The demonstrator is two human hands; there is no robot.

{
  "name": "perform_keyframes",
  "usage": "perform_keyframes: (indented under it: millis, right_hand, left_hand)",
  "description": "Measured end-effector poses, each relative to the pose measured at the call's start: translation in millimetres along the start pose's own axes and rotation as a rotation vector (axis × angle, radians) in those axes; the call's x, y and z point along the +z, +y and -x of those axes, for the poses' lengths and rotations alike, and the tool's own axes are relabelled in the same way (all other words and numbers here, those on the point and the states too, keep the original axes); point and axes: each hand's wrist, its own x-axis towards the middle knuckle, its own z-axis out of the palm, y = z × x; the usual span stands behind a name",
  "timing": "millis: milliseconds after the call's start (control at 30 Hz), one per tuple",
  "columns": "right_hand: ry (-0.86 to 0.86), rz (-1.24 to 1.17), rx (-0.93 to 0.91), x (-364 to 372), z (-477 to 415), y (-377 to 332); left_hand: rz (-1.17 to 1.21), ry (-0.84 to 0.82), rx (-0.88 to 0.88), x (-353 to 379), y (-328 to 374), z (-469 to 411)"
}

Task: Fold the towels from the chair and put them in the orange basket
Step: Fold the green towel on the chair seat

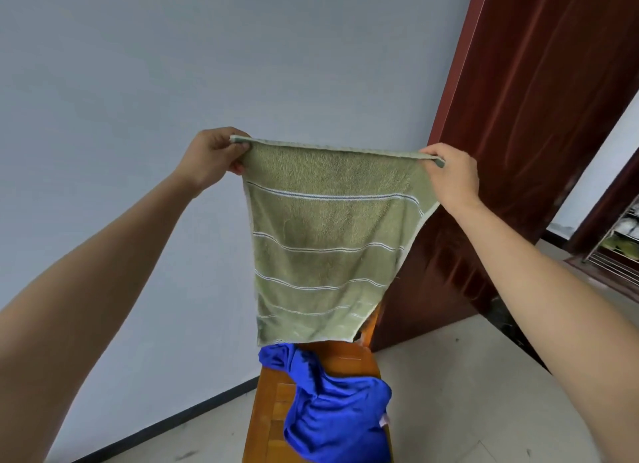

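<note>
Head view, forward and down, near chair (pixel 273 414)

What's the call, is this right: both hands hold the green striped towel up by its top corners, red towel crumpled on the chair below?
Not quite. The head view shows a blue towel crumpled on the chair, not a red one. The rest holds: left hand and right hand pinch the green striped towel up by its top corners.

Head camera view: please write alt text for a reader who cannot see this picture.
A person's left hand and right hand pinch the top corners of a green striped towel, holding it spread in the air. Below it, a crumpled blue towel lies on a wooden chair, near a grey wall and a dark red door.
</note>
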Motion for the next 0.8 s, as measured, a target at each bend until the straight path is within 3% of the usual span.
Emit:
perform_keyframes:
  millis: [267, 500, 667, 800]
  right_hand:
    - [-0.048, 0.064, 0.012, 11.3, -2.1, 2.4]
    - [-0.036, 0.08, 0.006, 15.7, -19.3, 8.2]
    - [0.004, -0.076, -0.058, -1.5, -35.8, 20.0]
    - [-0.205, -0.319, -0.136, -25.6, -32.7, 23.3]
  left_hand:
    - [-0.115, 0.052, -0.079, 4.1, -9.9, -6.9]
    - [-0.064, 0.082, -0.09, 17.1, -11.0, -16.0]
    - [-0.053, 0.094, -0.04, 16.1, 20.0, -8.8]
    - [-0.079, 0.135, -0.013, 14.0, 56.7, 34.2]
